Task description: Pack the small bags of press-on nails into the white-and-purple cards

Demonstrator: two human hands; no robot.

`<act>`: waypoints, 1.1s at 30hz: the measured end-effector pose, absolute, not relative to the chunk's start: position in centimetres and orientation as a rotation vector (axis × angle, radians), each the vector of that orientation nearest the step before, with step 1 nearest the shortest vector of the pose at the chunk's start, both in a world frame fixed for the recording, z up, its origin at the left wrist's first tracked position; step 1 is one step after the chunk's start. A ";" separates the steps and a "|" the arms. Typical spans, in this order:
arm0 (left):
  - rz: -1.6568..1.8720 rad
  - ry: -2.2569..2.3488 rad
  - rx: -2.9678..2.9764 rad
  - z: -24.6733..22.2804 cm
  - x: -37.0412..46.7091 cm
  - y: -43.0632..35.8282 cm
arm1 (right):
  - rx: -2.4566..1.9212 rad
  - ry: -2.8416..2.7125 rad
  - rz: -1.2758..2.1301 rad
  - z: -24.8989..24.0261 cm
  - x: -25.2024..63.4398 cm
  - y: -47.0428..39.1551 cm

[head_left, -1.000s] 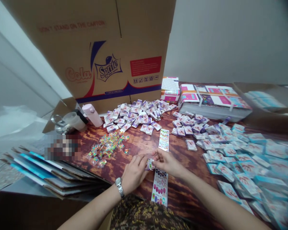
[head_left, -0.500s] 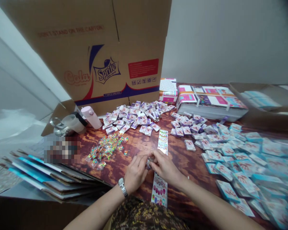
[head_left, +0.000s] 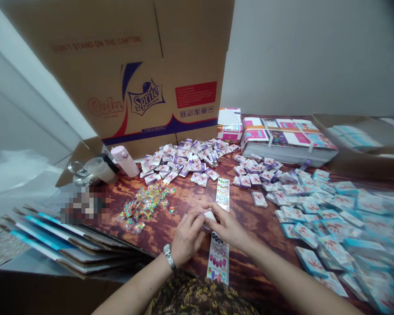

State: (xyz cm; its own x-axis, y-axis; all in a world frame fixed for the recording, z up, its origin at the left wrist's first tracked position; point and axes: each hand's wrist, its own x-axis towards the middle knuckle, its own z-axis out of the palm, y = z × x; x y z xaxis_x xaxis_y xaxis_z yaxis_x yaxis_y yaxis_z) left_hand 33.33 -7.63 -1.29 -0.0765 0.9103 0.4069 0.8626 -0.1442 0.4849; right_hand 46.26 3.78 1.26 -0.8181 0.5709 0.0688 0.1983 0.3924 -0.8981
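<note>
Low over the table, my left hand (head_left: 188, 234) and my right hand (head_left: 229, 226) meet with bent fingers around a small white box (head_left: 209, 215). Both grip it; part of it is hidden by the fingers. Beneath the hands lies a long printed strip (head_left: 218, 261) with rows of colourful round and oval pictures, its middle partly covered. Left of my hands is a heap of small clear packets (head_left: 147, 201) with bright pieces inside. Beyond them is a pile of small white and purple boxes (head_left: 187, 159).
A tall carton (head_left: 134, 87) stands at the back, a pink bottle (head_left: 124, 161) before it. Strapped printed card stacks (head_left: 289, 135) lie at the back right. Many light-blue boxes (head_left: 335, 223) cover the right side. Folded cardboard (head_left: 79, 245) juts in at left; an open carton (head_left: 354, 159) is far right.
My fingers have shifted around the small box, and a plain white face of it now shows between them. The things lying on the table have stayed put.
</note>
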 end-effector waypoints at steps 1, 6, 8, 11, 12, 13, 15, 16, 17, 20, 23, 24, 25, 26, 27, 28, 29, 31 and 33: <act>1.031 2.021 2.077 -1.3 33.2 -7.6 | -0.653 -2.259 1.444 1.3 46.4 3.8; 1.088 2.054 1.999 -1.3 33.1 -7.5 | -0.582 -2.257 1.383 1.9 47.5 3.7; 1.109 2.031 1.981 -1.2 33.4 -7.4 | -0.619 -2.292 1.252 2.1 47.5 3.4; 1.129 2.023 1.960 -1.0 33.8 -7.4 | -0.705 -2.264 1.150 1.9 47.0 2.8; 1.128 2.029 1.964 -1.0 33.9 -7.4 | -0.731 -2.245 1.128 1.8 46.8 2.6; 1.123 2.038 1.976 -1.0 33.9 -7.3 | -0.757 -2.223 1.108 1.7 46.7 2.4; 1.101 2.058 2.012 -1.1 33.8 -7.3 | -0.796 -2.181 1.099 1.4 46.4 2.0; 1.088 2.071 2.027 -1.1 33.7 -7.3 | -0.799 -2.160 1.128 1.2 46.4 1.8; 1.073 2.085 2.034 -1.2 33.6 -7.3 | -0.794 -2.132 1.182 1.1 46.3 1.7; 1.023 2.115 2.029 -1.2 33.4 -7.4 | -0.762 -2.000 1.432 0.6 46.1 1.5; 0.996 2.129 2.020 -1.2 33.4 -7.5 | -0.769 -1.833 1.641 0.0 45.6 1.5; 0.996 2.139 2.013 -1.2 33.5 -7.5 | -0.779 -1.790 1.681 -0.2 45.4 1.5; 0.996 2.148 2.002 -1.3 33.6 -7.5 | -0.790 -1.756 1.704 -0.3 45.2 1.5; 0.996 2.155 1.987 -1.3 33.7 -7.5 | -0.803 -1.737 1.710 -0.5 45.1 1.5; 0.999 2.163 1.971 -1.4 33.7 -7.5 | -0.817 -1.736 1.697 -0.6 45.0 1.5; 1.007 2.175 1.952 -1.6 33.8 -7.6 | -0.832 -1.753 1.668 -0.7 44.9 1.5; 1.016 2.190 1.935 -1.7 33.8 -7.6 | -0.849 -1.784 1.622 -0.7 44.9 1.4; 1.022 2.222 1.916 -2.0 33.8 -7.6 | -0.882 -1.874 1.488 -0.4 45.0 1.3; 1.016 2.239 1.943 -2.3 33.8 -7.5 | -0.881 -1.982 1.322 0.1 45.2 1.1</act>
